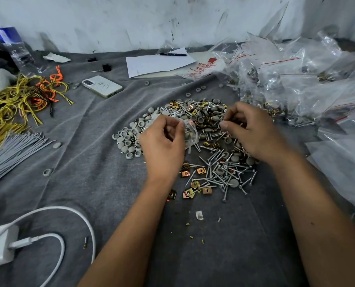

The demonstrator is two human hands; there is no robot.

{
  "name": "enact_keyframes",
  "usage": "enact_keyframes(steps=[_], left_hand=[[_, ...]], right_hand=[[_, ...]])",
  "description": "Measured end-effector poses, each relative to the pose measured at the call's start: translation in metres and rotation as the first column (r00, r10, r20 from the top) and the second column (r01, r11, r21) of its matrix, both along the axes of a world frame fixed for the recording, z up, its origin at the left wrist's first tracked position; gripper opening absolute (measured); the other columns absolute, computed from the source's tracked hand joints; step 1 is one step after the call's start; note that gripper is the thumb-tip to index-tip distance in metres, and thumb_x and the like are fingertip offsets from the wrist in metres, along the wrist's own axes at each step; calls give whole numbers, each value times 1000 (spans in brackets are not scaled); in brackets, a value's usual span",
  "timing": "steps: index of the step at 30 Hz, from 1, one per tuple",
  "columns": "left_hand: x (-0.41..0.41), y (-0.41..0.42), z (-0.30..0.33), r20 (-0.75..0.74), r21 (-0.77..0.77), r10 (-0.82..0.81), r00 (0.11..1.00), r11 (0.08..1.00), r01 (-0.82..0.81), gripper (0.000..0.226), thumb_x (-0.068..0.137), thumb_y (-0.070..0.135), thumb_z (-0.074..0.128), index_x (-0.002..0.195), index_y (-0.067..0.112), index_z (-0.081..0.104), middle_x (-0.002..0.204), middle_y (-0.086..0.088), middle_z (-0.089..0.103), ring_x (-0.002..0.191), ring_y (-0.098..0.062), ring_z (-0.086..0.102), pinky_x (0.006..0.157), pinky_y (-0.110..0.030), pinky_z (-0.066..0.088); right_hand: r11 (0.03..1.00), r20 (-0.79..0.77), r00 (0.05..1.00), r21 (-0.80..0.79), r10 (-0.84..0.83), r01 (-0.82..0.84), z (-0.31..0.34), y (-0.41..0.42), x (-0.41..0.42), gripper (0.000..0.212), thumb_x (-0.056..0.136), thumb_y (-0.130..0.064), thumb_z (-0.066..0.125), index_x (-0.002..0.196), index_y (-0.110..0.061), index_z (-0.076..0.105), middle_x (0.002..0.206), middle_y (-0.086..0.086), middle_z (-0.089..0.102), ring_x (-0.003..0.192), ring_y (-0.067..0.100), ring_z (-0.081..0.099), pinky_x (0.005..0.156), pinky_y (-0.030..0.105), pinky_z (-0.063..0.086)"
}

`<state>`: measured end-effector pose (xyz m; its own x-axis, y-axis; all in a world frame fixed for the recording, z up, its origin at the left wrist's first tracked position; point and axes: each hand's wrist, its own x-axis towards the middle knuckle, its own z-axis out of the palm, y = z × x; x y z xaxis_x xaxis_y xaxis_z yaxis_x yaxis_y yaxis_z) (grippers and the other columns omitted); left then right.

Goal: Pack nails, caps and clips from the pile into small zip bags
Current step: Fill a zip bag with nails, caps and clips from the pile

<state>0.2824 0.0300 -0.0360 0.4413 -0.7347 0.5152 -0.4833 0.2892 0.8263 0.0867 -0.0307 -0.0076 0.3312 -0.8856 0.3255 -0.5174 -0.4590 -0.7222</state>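
Observation:
A pile of grey caps (129, 139), silver nails (220, 168) and brass clips (195, 186) lies on the grey cloth (85, 179) in the middle. My left hand (162, 146) pinches a small clear zip bag (190, 133) above the pile, with a few pieces showing inside it. My right hand (253, 131) hovers over the pile's right side with fingers curled and thumb and fingertips pinched together; what they pinch is too small to tell.
Filled and empty zip bags (296, 85) heap up at the right. A phone (102, 85), paper with a pen (158, 63), a water bottle (13, 48), yellow and orange ties (25, 96), grey cable ties (13, 150) and a white charger (0, 245) lie around.

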Motion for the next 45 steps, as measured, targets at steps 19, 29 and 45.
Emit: enact_keyframes(steps=[19, 29, 45], left_hand=[[-2, 0, 0, -36, 2, -52, 998, 999, 52, 16, 95, 15, 73, 82, 22, 68, 65, 10, 61, 58, -4, 55, 53, -29, 50], [-4, 1, -2, 29, 35, -196, 980, 980, 195, 10, 95, 17, 74, 87, 19, 70, 68, 8, 65, 58, -16, 62, 54, -30, 50], [-4, -3, -6, 43, 43, -200, 979, 979, 198, 7, 95, 16, 75, 89, 15, 71, 69, 5, 65, 61, -22, 64, 55, -36, 54]], right_hand=[[998, -148, 987, -9, 58, -60, 8, -1, -23, 23, 83, -17, 83, 88, -39, 75, 88, -20, 72, 85, -4, 67, 77, 22, 56], [961, -406, 890, 255, 206, -107, 5, -11, -39, 24, 90, -26, 78, 87, -49, 76, 92, -14, 62, 80, 5, 62, 67, 27, 50], [987, -322, 940, 140, 118, -76, -6, -4, -31, 23, 87, -16, 80, 83, -33, 66, 91, -13, 62, 84, 4, 61, 72, 26, 45]])
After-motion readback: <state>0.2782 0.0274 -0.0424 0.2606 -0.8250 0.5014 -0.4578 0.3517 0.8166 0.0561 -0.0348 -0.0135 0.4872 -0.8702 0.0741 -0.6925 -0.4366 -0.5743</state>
